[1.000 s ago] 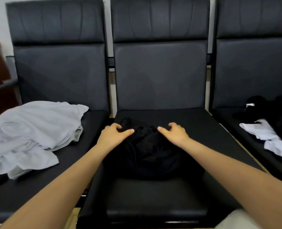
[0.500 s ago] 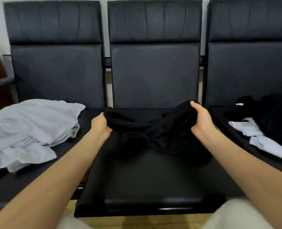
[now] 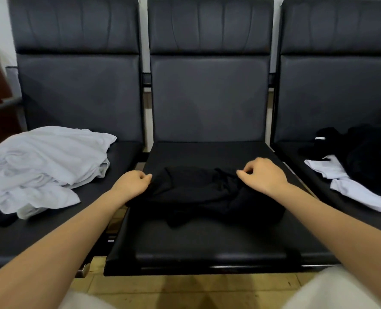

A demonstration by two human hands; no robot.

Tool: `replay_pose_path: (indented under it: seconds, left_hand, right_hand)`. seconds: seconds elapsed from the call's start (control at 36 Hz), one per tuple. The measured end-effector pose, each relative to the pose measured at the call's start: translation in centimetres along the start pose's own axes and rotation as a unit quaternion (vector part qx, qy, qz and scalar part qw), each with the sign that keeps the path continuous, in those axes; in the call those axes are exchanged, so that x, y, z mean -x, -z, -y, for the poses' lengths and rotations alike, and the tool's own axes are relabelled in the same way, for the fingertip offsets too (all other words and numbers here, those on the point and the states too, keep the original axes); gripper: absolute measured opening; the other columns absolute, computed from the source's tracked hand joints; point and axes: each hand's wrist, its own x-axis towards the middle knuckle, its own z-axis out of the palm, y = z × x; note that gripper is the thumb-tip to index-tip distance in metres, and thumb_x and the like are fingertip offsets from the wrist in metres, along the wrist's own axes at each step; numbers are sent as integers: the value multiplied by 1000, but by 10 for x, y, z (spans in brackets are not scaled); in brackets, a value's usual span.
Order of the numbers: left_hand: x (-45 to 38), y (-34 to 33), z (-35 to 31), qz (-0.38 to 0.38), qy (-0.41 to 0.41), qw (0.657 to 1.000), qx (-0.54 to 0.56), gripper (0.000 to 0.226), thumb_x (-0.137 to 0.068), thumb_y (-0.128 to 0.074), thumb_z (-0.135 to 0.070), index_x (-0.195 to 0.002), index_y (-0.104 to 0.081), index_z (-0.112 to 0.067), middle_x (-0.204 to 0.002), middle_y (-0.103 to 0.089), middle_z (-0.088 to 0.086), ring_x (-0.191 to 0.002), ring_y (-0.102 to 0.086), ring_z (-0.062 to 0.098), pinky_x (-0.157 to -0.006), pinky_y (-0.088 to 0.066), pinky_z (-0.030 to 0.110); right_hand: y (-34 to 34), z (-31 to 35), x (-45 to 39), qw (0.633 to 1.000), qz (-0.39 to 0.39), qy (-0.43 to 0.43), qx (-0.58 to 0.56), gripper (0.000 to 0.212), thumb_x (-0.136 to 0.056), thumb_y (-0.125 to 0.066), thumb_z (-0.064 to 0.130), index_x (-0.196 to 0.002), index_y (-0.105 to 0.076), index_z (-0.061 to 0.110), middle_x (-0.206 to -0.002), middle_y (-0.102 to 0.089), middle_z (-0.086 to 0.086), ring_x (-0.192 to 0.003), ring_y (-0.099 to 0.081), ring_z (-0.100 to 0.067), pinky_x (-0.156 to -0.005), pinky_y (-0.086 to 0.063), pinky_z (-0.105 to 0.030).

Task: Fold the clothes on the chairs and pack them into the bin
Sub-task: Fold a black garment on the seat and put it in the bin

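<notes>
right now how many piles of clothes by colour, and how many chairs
Pale grey-white clothes: 2 piles, crumpled heap on left black padded chair, flat pieces on right chair
Black clothes: 2, garment on middle chair, heap on right
Chairs: 3
Total: 7

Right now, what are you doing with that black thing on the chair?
A person is laying a black garment out on the seat of the middle chair, getting it ready to fold. The left hand pinches its left edge and the right hand pinches its right edge. The cloth is still bunched and wrinkled, not folded yet. A pile of light grey clothes waits on the left chair, and black and white clothes wait on the right chair. No bin shows in this view.
</notes>
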Motion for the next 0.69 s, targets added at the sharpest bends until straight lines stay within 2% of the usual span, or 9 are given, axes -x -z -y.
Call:
replay_pose_path:
  seconds: [0.06,0.11,0.19,0.28,0.33,0.42,0.5,0.58,0.69]
  left_hand:
    - [1,1,0,-2,-10,999,34,50,-93,-47,-57,-95,-67,-11,-95,-67,2,-92,-62,19,-82,-45,32]
    - [5,1,0,55,-39,997,50,48,-82,-60,-64,-99,-65,-20,-96,-62,-7,-92,-59,12,-85,-45,28]
    - [6,-4,3,90,-133,985,-56,31,-78,-72,-51,-99,-61,-32,-96,-53,-9,-92,-55,9,-82,-39,21]
    - [4,-5,7,59,-182,978,-84,13,-89,-65,-33,-82,-61,-22,-80,-56,-5,-83,-57,16,-73,-40,27]
    - [4,-4,7,36,-173,984,-37,11,-94,-60,-24,-87,-61,-15,-78,-58,-4,-81,-58,18,-72,-40,30]
    - [-5,5,3,-63,-68,982,167,13,-99,-49,-22,-100,-59,-14,-93,-60,0,-93,-56,18,-80,-40,28]
    - [-28,26,8,-125,54,892,432,25,-98,-44,-24,-111,-60,-10,-117,-62,8,-110,-58,25,-101,-45,43]
    - [-42,41,4,-127,90,787,598,30,-100,-43,-26,-121,-59,-13,-118,-65,6,-109,-62,24,-96,-51,41]
    - [-50,46,-15,-144,83,762,626,25,-99,-43,-27,-112,-61,-15,-118,-63,4,-111,-60,25,-97,-50,41]
  right_hand:
    - [-3,12,-7,997,-67,36,-12,34,-91,-52,50,-98,-70,22,-105,-60,0,-107,-55,-21,-78,-43,-32]
    - [-8,28,-15,994,-83,59,-43,40,-91,-52,52,-107,-68,19,-111,-61,-2,-112,-54,-22,-83,-45,-34]
    - [-26,45,-31,999,20,18,-33,65,-86,-56,60,-130,-54,12,-129,-56,-8,-122,-49,-27,-90,-46,-37]
    - [-44,48,-40,989,142,-47,-3,61,-85,-62,57,-122,-56,10,-121,-60,-7,-105,-58,-25,-81,-47,-33]
    - [-53,44,-50,977,162,-57,-123,43,-87,-67,44,-112,-63,10,-113,-65,-5,-94,-61,-21,-81,-49,-31]
    - [-48,38,-61,896,145,-75,-413,40,-84,-73,33,-112,-68,6,-106,-71,-7,-93,-66,-18,-84,-53,-28]
    - [-22,41,-71,776,46,-87,-623,54,-81,-76,33,-123,-61,2,-120,-67,-9,-106,-65,-21,-99,-49,-33]
    - [9,35,-77,675,19,-89,-732,49,-80,-76,24,-123,-63,4,-116,-69,-12,-106,-68,-26,-96,-53,-41]
    - [36,33,-72,691,-6,-69,-719,27,-81,-75,20,-106,-70,9,-106,-73,-11,-97,-71,-25,-85,-57,-38]
